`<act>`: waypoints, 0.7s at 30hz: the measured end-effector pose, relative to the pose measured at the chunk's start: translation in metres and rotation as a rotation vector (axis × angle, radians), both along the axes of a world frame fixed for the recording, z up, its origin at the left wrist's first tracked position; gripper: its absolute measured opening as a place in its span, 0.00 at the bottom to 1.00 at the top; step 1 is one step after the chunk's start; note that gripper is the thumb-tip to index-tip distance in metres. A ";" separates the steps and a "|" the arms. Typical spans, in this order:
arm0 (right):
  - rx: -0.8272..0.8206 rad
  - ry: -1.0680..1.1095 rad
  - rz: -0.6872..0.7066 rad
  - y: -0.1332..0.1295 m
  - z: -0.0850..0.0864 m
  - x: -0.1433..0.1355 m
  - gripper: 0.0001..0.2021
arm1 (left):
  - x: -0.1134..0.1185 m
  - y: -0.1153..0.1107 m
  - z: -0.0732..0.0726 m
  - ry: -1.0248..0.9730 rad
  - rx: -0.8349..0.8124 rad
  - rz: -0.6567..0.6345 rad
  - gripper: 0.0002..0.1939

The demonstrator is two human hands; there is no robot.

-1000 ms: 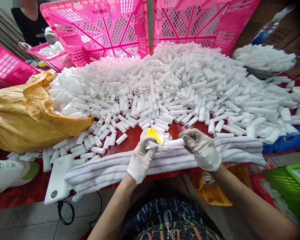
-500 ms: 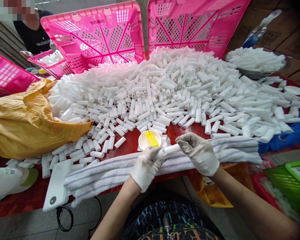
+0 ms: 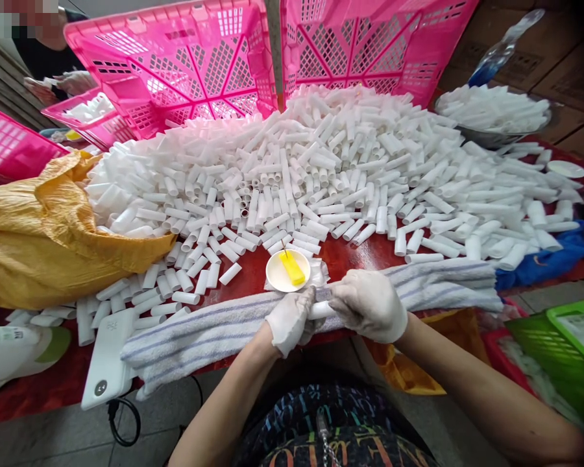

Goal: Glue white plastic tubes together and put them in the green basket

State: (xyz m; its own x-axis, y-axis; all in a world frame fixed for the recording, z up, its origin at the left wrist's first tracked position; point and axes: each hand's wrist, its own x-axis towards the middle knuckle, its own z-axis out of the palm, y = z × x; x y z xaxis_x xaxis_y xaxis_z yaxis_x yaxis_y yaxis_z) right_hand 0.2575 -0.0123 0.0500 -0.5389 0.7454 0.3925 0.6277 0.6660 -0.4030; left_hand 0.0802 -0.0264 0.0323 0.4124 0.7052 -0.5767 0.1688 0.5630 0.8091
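My left hand, in a white glove, is closed round one end of a white tube above the striped towel. The gloved fingers of my right hand wrap round the tube's other end, and a thin pale piece shows between the hands just above it. Just beyond my left hand, a small white dish holds a yellow block with a thin dark stick at it. A large heap of white tubes lies behind the dish.
Two pink crates stand behind the heap. A yellow sack, a white power bank and a bottle lie left. At right are a full bowl, a blue bag and a green basket. Another person is at the upper left.
My right hand has turned and closed further round the tube, and both hands have come closer together. The other person's hands have risen over the far-left crate. The view has shifted slightly.
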 end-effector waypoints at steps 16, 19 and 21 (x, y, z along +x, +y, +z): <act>-0.048 0.247 -0.285 -0.026 -0.008 -0.002 0.22 | 0.030 -0.026 0.018 0.399 0.527 0.202 0.25; -0.376 0.425 -0.445 -0.034 -0.015 0.020 0.21 | 0.039 -0.033 0.014 0.412 0.671 0.103 0.22; -0.542 0.534 -0.503 -0.044 -0.003 0.047 0.21 | 0.029 -0.031 0.011 0.378 0.731 0.055 0.18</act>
